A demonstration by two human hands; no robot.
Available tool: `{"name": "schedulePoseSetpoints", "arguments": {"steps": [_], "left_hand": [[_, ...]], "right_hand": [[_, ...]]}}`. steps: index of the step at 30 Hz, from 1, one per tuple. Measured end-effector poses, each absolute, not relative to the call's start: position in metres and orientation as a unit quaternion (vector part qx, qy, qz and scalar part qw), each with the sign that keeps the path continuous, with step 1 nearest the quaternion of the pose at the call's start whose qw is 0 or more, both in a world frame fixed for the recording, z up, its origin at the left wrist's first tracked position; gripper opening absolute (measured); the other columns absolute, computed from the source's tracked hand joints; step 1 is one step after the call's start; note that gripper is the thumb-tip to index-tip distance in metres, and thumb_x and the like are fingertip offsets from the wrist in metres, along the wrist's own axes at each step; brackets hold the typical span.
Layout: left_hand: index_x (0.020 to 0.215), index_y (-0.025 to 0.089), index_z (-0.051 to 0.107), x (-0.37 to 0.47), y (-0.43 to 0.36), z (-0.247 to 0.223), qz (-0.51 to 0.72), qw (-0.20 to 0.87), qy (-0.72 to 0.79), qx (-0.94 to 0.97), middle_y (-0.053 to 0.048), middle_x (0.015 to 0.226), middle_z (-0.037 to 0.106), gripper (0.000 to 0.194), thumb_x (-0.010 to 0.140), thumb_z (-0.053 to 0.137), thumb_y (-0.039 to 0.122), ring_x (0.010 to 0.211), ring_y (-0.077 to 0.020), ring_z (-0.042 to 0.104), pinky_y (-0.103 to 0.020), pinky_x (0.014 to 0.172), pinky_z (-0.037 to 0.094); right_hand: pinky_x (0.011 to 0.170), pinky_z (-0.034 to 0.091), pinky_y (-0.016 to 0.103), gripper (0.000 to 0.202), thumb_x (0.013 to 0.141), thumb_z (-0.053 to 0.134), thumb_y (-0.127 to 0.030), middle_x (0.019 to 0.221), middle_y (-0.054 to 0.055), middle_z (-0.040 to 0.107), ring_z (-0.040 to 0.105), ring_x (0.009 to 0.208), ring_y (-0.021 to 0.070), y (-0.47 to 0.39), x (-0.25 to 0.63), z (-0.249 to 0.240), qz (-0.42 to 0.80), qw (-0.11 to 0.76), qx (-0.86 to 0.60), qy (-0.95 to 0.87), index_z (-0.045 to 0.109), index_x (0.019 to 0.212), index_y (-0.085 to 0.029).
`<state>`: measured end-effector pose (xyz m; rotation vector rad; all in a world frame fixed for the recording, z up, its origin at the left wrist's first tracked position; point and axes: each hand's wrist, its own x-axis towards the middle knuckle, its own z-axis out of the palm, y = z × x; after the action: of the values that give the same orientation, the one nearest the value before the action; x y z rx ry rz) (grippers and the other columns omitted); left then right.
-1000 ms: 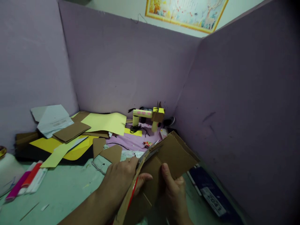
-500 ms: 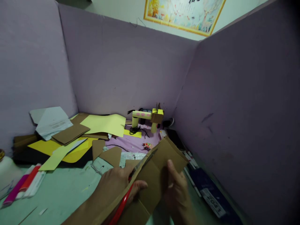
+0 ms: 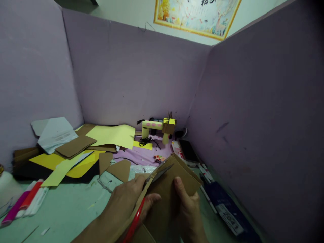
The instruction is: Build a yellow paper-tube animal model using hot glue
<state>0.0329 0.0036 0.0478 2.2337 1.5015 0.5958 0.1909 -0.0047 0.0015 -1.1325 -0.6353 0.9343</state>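
Observation:
My left hand [image 3: 126, 199] is closed on a pair of scissors with red handles [image 3: 135, 219]. One scissor blade [image 3: 163, 172] lies over a folded piece of brown cardboard [image 3: 164, 202], and a narrow strip [image 3: 140, 199] stands up along the cut edge beside the blades. On the cardboard's right side my right hand [image 3: 188, 206] grips it, thumb on top and the other fingers mostly hidden. Farther back stands a small yellow paper giraffe figure [image 3: 153, 125] with pink spots and a brown box-shaped head.
Paper and cardboard sheets [image 3: 113, 135] pile up at the back left. Markers [image 3: 30, 199] and a white container [image 3: 8, 194] are at left. A phone [image 3: 188, 151] and a dark blue case [image 3: 227, 209] line the right. Purple partitions [image 3: 141, 74] enclose the table.
The cardboard has shifted slightly down, and its strip bends further from the main piece. More of the scissor blade shows over the cardboard. My right thumb sits slightly further left.

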Motion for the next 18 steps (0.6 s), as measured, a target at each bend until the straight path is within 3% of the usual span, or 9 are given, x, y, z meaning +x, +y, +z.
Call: {"name": "schedulePoseSetpoints", "arguments": {"steps": [4, 11, 18], "left_hand": [[0.111, 0.022, 0.058, 0.037, 0.003, 0.052, 0.144, 0.128, 0.558, 0.807, -0.011, 0.091, 0.072, 0.044, 0.084, 0.043, 0.052, 0.080, -0.0314, 0.068, -0.039, 0.067, 0.051], [0.114, 0.021, 0.057, 0.038, 0.004, 0.047, 0.133, 0.128, 0.548, 0.816, -0.011, 0.087, 0.073, 0.047, 0.086, 0.039, 0.055, 0.081, -0.0369, 0.068, -0.050, 0.068, 0.052], [0.103, 0.023, 0.062, 0.033, 0.005, 0.045, 0.147, 0.119, 0.541, 0.819, -0.009, 0.078, 0.073, 0.042, 0.085, 0.041, 0.055, 0.073, -0.0355, 0.069, -0.046, 0.063, 0.052]], "right_hand": [[0.080, 0.051, 0.036, 0.055, 0.065, 0.073, -0.048, 0.096, 0.011, 0.073, 0.065, 0.094, 0.0285, -0.008, 0.189, 0.003, 0.393, 0.710, -0.505, -0.293, 0.066, 0.105, -0.010], [0.083, 0.051, 0.036, 0.063, 0.067, 0.071, -0.048, 0.101, 0.011, 0.072, 0.064, 0.100, 0.0289, -0.008, 0.183, 0.001, 0.392, 0.728, -0.498, -0.262, 0.060, 0.116, -0.011], [0.079, 0.053, 0.038, 0.067, 0.067, 0.072, -0.047, 0.096, 0.009, 0.073, 0.067, 0.091, 0.0279, -0.006, 0.180, 0.000, 0.429, 0.736, -0.468, -0.233, 0.055, 0.122, -0.012]]}}
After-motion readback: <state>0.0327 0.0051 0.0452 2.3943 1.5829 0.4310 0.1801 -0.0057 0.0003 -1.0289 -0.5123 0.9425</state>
